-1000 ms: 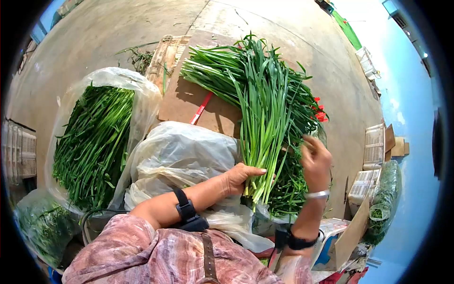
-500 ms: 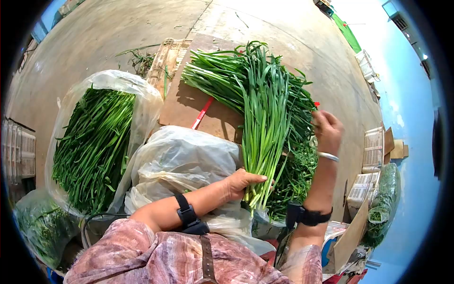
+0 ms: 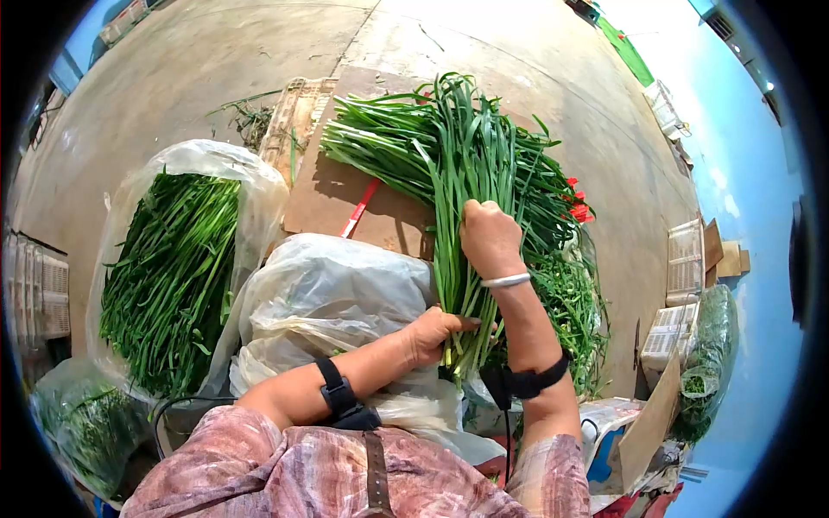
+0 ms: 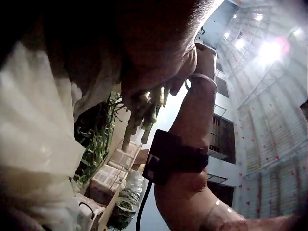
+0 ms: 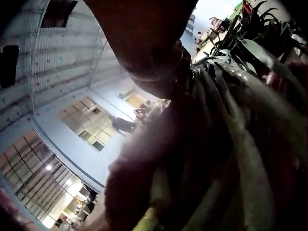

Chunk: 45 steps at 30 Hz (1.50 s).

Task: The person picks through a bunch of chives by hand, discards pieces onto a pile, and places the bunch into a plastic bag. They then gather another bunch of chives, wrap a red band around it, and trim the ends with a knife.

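Observation:
A bunch of garlic chives (image 3: 449,186), with long flat green leaves and pale stem ends, stands out from my left hand (image 3: 434,335). That hand grips the stems near their cut ends, thumb laid across the front. My right hand (image 3: 490,235), a bracelet at its wrist, is curled over the leaves partway up the bunch; its fingertips are hidden in the head view. Stem ends (image 4: 153,108) poke out below the left hand in the left wrist view. Stems (image 5: 240,139) run close past the right wrist camera. More chives (image 3: 376,142) lie crosswise behind on a cardboard sheet (image 3: 332,194).
A plastic-lined container of greens (image 3: 173,276) stands at left, beside crumpled clear plastic (image 3: 337,281). Loose trimmed greens (image 3: 566,311) fill the right side. A red-and-white strip (image 3: 359,209) lies on the cardboard. White crates (image 3: 669,332) stand farther right.
My right hand first moved out to the right, away from the bunch, then came back in over its leaves. The left hand has kept its grip on the stems.

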Motion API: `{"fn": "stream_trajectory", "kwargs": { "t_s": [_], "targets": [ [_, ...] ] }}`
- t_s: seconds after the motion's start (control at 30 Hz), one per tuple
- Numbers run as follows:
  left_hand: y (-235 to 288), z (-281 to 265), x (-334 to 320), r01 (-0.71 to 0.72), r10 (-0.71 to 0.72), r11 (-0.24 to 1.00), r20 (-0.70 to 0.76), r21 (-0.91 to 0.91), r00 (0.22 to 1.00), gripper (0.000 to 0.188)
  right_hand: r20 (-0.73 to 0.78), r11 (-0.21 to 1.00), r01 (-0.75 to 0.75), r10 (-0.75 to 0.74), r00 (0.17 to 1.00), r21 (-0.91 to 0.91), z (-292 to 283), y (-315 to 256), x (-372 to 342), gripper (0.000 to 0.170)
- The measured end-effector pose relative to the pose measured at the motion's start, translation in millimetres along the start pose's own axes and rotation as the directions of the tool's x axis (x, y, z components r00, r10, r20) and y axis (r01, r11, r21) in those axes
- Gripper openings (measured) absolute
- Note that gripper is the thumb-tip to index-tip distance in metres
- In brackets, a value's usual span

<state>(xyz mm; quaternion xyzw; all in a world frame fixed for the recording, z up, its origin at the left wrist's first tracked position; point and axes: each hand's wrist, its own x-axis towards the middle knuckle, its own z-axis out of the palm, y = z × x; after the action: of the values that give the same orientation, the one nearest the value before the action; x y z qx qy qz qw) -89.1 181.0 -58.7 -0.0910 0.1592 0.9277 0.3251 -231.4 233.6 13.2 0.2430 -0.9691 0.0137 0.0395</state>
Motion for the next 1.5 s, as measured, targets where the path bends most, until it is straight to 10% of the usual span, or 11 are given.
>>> {"fn": "stream_trajectory", "kwargs": {
  "t_s": [0.33,0.47,0.53,0.6,0.67,0.7,0.73,0.8,1.1,1.33,1.5],
  "targets": [
    [3,-2,1,0.077,-0.077,0.994,-0.004,-0.082,0.997,0.043,-0.445,0.838,-0.008,0.298,0.845,0.546,-73,115,-7,0.011],
    [4,-1,0,0.098,-0.101,0.99,-0.028,-0.104,0.995,0.046,-0.098,0.063,0.077,0.754,0.65,0.995,-97,221,-82,0.018],
    [6,-3,-1,0.166,-0.168,0.965,0.008,-0.201,0.986,0.047,0.024,-0.042,0.031,0.889,0.458,0.999,-74,279,-132,0.026],
    [9,-2,-5,0.135,-0.141,0.971,-0.019,-0.198,0.99,0.048,-0.171,0.567,-0.782,0.824,0.541,0.26,-35,296,-171,0.029],
    [9,-10,-2,0.147,-0.139,0.964,0.052,-0.222,0.989,0.048,-0.126,0.784,-0.602,0.62,0.775,0.154,-5,275,-201,0.033],
    [9,-9,-3,0.136,-0.125,0.966,0.062,-0.22,0.99,0.049,0.027,0.759,-0.58,0.601,0.799,0.295,-6,248,-202,0.034],
    [8,-9,-4,0.144,-0.135,0.965,0.053,-0.219,0.989,0.049,0.432,0.329,-0.682,0.578,0.693,0.654,-37,179,-182,0.037],
    [10,-6,-3,0.124,-0.119,0.976,0.039,-0.178,0.992,0.049,0.564,0.018,-0.621,0.396,0.724,0.784,-52,111,-162,0.033],
    [10,9,-5,0.077,-0.091,0.99,-0.114,-0.12,0.989,0.023,0.034,0.557,-0.28,0.41,0.911,0.782,-6,58,-114,0.023],
    [11,15,-2,0.121,-0.115,0.968,0.039,-0.218,0.993,0.031,0.239,-0.227,-0.156,0.404,0.883,0.961,-37,47,-146,0.011],
    [6,8,2,0.114,-0.123,0.989,-0.092,-0.099,0.988,0.025,0.172,0.019,-0.183,0.256,0.951,0.983,-39,34,-156,0.017]
  ]
}}
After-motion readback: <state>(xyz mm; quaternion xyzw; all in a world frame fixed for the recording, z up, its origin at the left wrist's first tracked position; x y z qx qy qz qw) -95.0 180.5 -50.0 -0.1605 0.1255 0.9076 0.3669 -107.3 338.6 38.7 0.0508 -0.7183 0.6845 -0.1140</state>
